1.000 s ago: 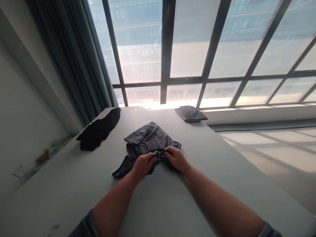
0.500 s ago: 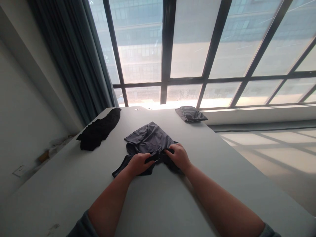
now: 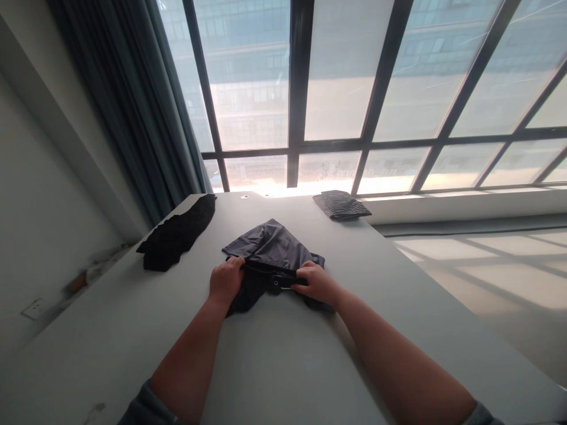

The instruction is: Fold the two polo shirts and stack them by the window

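A dark grey garment (image 3: 270,248) lies crumpled in the middle of the pale table (image 3: 283,366). My left hand (image 3: 225,278) is closed on the garment's left edge near its waistband. My right hand (image 3: 316,282) is closed on the black waistband at the garment's near right side. A small round button or snap shows on the band between my hands. Both forearms stretch across the table from the near edge.
A black garment (image 3: 175,235) lies at the table's far left edge. A folded striped cloth (image 3: 342,204) sits at the far right by the window sill. Large windows and a dark curtain (image 3: 133,106) stand behind the table. Floor drops away to the right.
My left hand has slid left along the waistband, away from my right hand, spreading the band. The loose flap at the near left has been drawn in under the garment.
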A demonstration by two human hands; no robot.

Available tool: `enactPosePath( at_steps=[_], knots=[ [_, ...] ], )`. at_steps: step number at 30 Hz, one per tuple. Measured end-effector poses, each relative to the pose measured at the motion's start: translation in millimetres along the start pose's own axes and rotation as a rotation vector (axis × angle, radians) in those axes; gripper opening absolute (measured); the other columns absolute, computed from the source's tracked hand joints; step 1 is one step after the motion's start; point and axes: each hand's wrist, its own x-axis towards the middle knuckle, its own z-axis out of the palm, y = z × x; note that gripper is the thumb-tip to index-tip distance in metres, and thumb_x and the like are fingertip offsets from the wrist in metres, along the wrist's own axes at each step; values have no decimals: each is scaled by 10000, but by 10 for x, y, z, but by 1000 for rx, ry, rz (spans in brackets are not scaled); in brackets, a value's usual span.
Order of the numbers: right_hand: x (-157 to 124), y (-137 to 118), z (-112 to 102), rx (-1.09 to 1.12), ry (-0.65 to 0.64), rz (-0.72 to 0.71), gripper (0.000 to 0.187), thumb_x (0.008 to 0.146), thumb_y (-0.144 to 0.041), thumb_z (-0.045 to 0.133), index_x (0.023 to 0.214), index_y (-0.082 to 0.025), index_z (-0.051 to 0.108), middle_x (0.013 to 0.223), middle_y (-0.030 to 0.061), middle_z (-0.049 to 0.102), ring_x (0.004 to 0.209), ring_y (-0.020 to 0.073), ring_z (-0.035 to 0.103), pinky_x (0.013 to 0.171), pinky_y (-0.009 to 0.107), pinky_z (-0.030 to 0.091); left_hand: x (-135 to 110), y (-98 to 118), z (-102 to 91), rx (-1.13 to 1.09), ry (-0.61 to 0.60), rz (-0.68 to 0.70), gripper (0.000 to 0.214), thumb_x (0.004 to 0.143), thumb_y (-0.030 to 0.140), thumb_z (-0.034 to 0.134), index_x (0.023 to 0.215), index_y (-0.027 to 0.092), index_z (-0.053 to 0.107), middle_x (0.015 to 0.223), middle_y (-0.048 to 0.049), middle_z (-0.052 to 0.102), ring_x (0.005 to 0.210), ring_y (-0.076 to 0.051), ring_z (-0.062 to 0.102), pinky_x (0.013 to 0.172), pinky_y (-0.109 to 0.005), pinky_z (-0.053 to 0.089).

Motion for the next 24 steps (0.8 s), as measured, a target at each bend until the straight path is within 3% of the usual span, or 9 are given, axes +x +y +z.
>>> enactPosePath(
  at_steps=[7, 12, 14, 17, 21, 24],
  knots=[
    [25, -3, -38, -102, 249, 103, 192, 905, -357, 683, 831, -182, 656, 909, 64, 679, 1030, 214, 572, 972, 325, 442, -5, 38, 111, -105, 188, 40, 230, 954, 193, 522, 1127, 193, 675, 1054, -122, 752, 962, -307, 714, 876, -411, 502],
    [5, 15, -20, 89, 366, 64, 99, 947, -273, 579, 994, -199, 625, 1169, 64, 664, 1118, 196, 609, 990, 321, 480, 7, -11, 316, -291, 178, 150, 326, 955, 328, 585, 1250, 193, 612, 1286, -157, 691, 1221, -329, 641, 995, -456, 503],
    [-5, 11, -21, 148, 410, 63, 97, 947, -264, 568, 1009, -205, 614, 1133, 53, 655, 1061, 178, 625, 946, 300, 495, 15, -23, 350, -355, 184, 153, 279, 991, 392, 548, 1184, 202, 614, 1272, -144, 685, 1189, -305, 652, 974, -433, 515],
    [-13, 0, -6, 214, 531, 66, 104, 927, -282, 587, 990, -201, 605, 1064, 54, 628, 992, 167, 613, 910, 291, 506, 24, -28, 333, -414, 244, 118, 216, 1015, 396, 508, 936, 217, 597, 1095, -99, 699, 1021, -260, 678, 900, -393, 524],
    [13, 45, 81, 393, 643, 163, 301, 864, -346, 643, 1120, -196, 597, 1183, 81, 612, 897, 142, 595, 844, 287, 534, 11, -12, 306, -475, 291, 95, 127, 955, 337, 606, 912, 222, 577, 999, -58, 681, 930, -231, 661, 874, -372, 517],
    [38, 137, 141, 575, 538, 283, 545, 808, -380, 678, 1312, -207, 569, 1167, 67, 665, 871, 142, 629, 838, 295, 554, -2, -5, 322, -541, 160, 113, 236, 904, 295, 672, 1125, 229, 619, 970, -31, 681, 870, -212, 660, 830, -349, 528]
  ],
)
